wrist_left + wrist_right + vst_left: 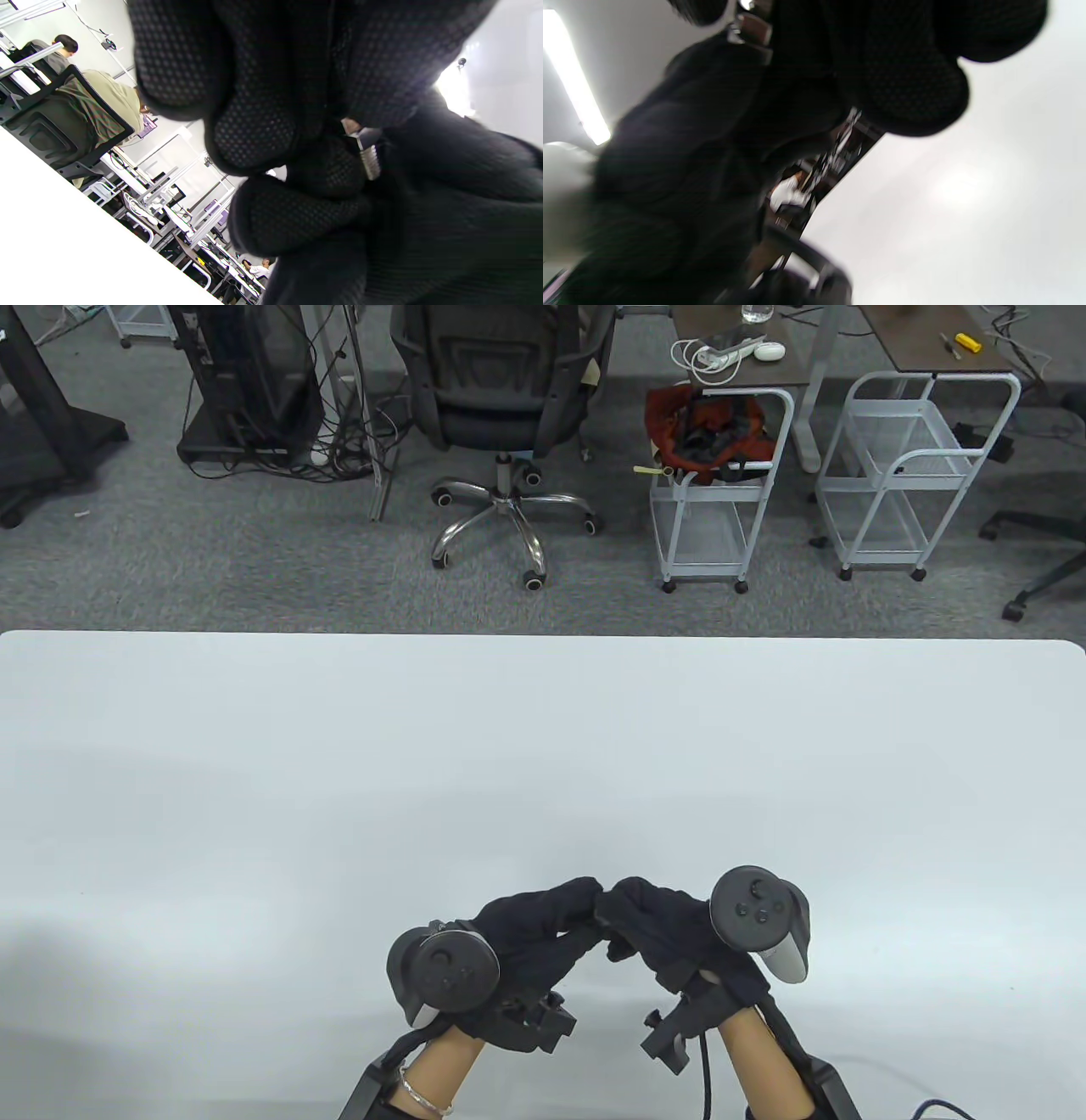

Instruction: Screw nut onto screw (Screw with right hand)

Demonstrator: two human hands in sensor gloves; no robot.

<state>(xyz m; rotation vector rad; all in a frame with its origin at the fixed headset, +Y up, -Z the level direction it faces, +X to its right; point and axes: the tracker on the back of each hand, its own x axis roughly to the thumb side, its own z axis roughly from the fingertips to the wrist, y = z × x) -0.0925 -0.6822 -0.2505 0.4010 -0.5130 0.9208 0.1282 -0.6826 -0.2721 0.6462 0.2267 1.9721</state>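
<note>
Screw (370,161): threaded shank exposed between gloved fingers (254,131) of both hands; nut not discernible. Left hand (517,942) and right hand (670,937) meet fingertip to fingertip near the surface (543,746) bottom edge. Which hand clamps it: cannot tell. Right wrist view blurred.

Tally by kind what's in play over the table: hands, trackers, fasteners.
Gloved hands: 2, left hand and right hand.
Trackers: 2, left tracker and right tracker.
Threaded screw: 1.
Nut: cannot tell.
Total: 5.
</note>
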